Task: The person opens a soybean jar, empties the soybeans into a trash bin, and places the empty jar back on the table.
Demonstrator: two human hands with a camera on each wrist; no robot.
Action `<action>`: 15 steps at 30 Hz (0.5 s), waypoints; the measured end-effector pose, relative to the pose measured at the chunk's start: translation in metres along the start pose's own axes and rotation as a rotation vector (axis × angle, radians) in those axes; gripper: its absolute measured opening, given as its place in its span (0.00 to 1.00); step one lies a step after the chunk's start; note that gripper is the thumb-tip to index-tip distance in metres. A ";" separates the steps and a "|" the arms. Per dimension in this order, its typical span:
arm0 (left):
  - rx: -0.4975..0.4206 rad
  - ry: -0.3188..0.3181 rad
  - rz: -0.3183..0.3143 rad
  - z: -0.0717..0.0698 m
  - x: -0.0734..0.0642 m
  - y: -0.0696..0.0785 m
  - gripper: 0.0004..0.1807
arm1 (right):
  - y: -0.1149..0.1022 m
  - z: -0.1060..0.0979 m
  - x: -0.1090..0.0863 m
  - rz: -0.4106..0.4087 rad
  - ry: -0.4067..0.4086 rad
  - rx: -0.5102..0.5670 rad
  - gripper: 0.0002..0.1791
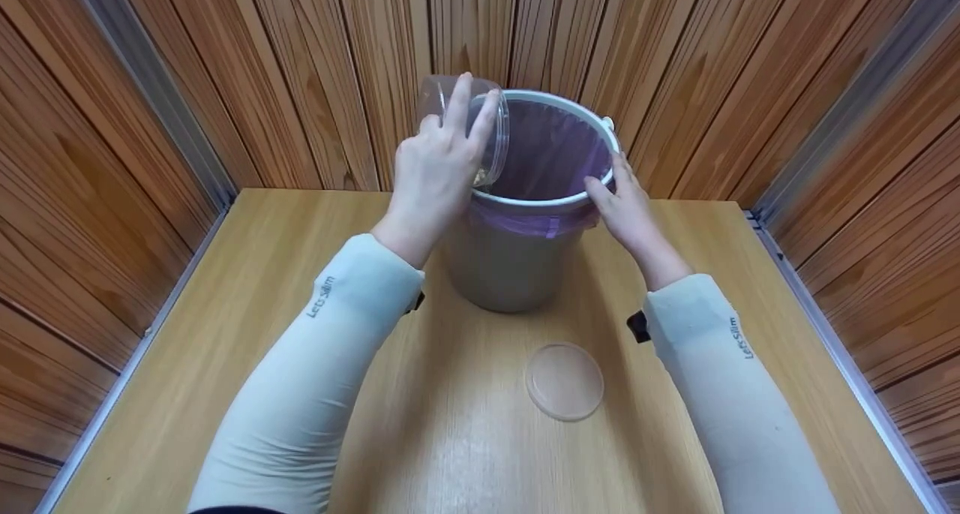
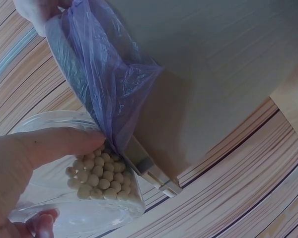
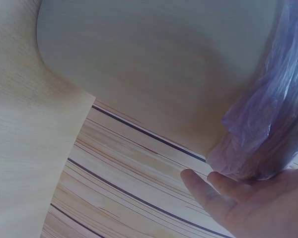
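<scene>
My left hand [image 1: 440,161] holds a clear plastic jar [image 1: 437,92] on its side at the left rim of a grey trash can [image 1: 510,274]. Small round beige balls [image 2: 102,174] are heaped along the lower side of the jar, towards its mouth, which faces the can's opening. A purple bag [image 1: 547,150] lines the can and is folded over the rim. On the right, my other hand [image 1: 630,210] grips that rim, thumb on the inside and fingers outside against the bag.
A round clear lid [image 1: 565,383] lies flat on the wooden table [image 1: 450,454] in front of the can. Wood-patterned panels [image 1: 375,49] rise behind the can and on both sides. A handle joint [image 1: 608,124] sticks out at the can's right rim.
</scene>
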State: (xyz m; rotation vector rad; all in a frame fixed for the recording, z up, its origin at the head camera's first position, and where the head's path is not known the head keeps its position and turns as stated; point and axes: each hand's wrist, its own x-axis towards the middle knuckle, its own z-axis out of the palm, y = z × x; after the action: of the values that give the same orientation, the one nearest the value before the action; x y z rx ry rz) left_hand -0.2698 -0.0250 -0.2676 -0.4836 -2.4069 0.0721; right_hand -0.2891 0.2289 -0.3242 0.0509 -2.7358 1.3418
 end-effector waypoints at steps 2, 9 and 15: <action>0.002 0.004 0.009 0.000 0.000 0.000 0.38 | 0.000 0.000 0.000 0.004 -0.004 0.004 0.41; 0.015 -0.026 0.049 -0.001 0.001 -0.001 0.40 | 0.000 0.000 0.000 0.017 -0.003 0.000 0.41; 0.021 -0.063 0.090 -0.001 0.001 -0.002 0.42 | 0.001 0.001 0.000 0.018 -0.002 0.000 0.41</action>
State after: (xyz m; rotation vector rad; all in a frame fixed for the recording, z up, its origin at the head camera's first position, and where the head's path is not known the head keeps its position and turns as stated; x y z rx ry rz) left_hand -0.2709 -0.0267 -0.2658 -0.5874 -2.4430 0.1539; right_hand -0.2893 0.2285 -0.3252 0.0275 -2.7443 1.3468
